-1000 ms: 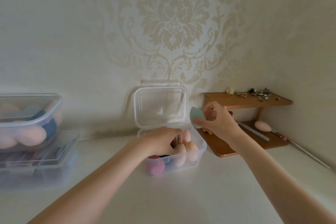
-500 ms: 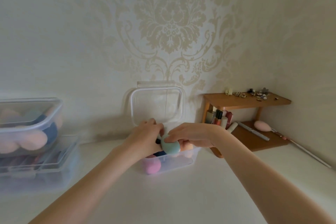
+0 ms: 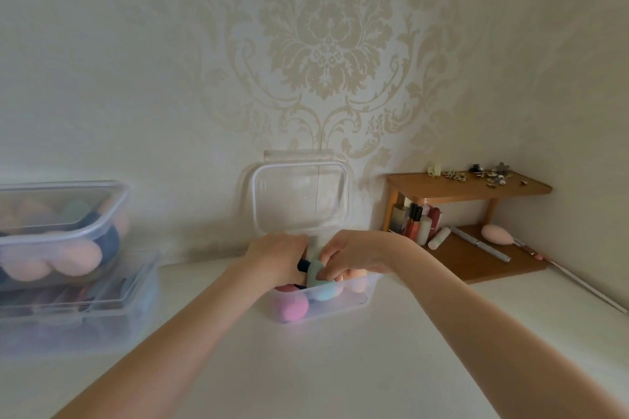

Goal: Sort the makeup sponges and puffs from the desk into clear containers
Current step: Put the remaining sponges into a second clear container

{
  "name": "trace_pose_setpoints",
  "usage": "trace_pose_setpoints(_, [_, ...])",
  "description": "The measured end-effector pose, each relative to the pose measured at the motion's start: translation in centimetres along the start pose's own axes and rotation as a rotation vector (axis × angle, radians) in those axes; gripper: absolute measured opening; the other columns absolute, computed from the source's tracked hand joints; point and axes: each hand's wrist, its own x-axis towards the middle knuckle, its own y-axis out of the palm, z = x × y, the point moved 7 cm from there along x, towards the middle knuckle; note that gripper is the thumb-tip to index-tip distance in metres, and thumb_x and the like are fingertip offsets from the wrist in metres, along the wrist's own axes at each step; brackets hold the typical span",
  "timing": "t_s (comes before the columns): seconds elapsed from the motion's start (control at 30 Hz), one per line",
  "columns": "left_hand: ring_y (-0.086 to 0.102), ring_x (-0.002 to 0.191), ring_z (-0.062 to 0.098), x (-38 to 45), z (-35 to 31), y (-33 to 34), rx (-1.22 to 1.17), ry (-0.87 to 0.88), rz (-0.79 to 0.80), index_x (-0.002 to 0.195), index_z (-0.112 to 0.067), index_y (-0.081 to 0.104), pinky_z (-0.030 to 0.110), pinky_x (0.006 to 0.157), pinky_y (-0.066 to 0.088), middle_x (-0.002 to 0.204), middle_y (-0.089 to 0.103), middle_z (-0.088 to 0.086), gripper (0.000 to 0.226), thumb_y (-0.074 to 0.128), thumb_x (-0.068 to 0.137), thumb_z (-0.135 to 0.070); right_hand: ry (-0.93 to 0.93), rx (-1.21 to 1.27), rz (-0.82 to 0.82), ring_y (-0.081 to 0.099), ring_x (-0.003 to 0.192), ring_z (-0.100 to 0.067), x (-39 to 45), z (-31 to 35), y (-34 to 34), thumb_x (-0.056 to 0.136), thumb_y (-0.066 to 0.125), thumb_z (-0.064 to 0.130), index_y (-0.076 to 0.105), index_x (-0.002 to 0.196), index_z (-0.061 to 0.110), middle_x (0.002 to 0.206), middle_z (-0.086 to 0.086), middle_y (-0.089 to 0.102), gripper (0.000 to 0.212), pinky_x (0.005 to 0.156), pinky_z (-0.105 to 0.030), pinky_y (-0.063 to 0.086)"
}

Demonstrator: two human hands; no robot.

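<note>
A mint-green sponge [image 3: 316,270] sits at the top of the small clear box [image 3: 354,299] in the middle of the white desk [image 3: 340,367], pressed between both hands over the box's open mouth. The right hand [image 3: 360,250] curls its fingers onto the green sponge from the right side and grips it. The left hand [image 3: 277,253] reaches into the box from the left, fingers bent down among the contents; a dark blue sponge [image 3: 303,265] shows just at its fingertips, touching the green one, but whether the hand actually holds it cannot be told.

Through the box's front wall a pink sponge [image 3: 291,309] lies at the lower left, a pale blue-green one [image 3: 325,292] beside it, and peach sponges [image 3: 355,281] toward the right end. The box's hinged lid [image 3: 301,197] stands upright behind it, leaning against the patterned wallpaper [image 3: 323,44].

At the left edge two larger clear boxes are stacked. The top one [image 3: 58,231], with its lid on, holds peach, dark blue and green sponges; the lower one [image 3: 85,309] is blurred and its contents are unclear.

To the right stands a small wooden shelf [image 3: 469,185]. Small trinkets [image 3: 490,175] are scattered on its top. On the lower board, bottles and tubes [image 3: 418,221] stand at the left, a silver pen-like stick [image 3: 480,243] lies in the middle, and a pink sponge on a handle [image 3: 497,234] rests at the right. No writing or labels can be read on anything.
</note>
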Motion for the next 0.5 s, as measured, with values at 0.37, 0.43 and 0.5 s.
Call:
trace_pose_setpoints(0.37, [0.062,0.094,0.022,-0.3,0.6,1.0,-0.111,0.08,0.176,0.11,-0.024,0.055,0.035,0.085,0.052,0.103,0.066,0.0,0.032,0.06,0.079,-0.022,-0.097,-0.438,-0.171,0.049,0.083,-0.019,1.5,2.2,1.3,0.086,0.06,0.023,0.066,0.101,0.007,0.089,-0.004,0.054,0.023,0.076,-0.024,0.04])
trace_pose_setpoints(0.43, [0.058,0.083,0.02,-0.4,0.7,0.6,-0.123,0.053,0.156,0.104,-0.02,0.055,0.029,0.074,0.049,0.092,0.063,0.0,0.026,0.061,0.079,-0.022,-0.076,-0.409,-0.107,0.051,0.085,-0.019,1.6,1.8,1.2,0.085,0.063,0.028,0.065,0.09,0.013,0.089,-0.002,0.055,0.016,0.078,-0.025,0.043])
trace_pose_setpoints(0.5, [0.056,0.089,0.019,-0.5,0.5,-0.4,-0.164,0.042,0.105,0.111,-0.017,0.054,0.028,0.077,0.046,0.103,0.06,0.001,0.033,0.062,0.08,-0.022,-0.054,-0.313,-0.044,0.054,0.083,-0.017,1.4,1.2,0.5,0.082,0.066,0.036,0.067,0.09,0.016,0.089,-0.001,0.06,0.021,0.077,-0.023,0.045])
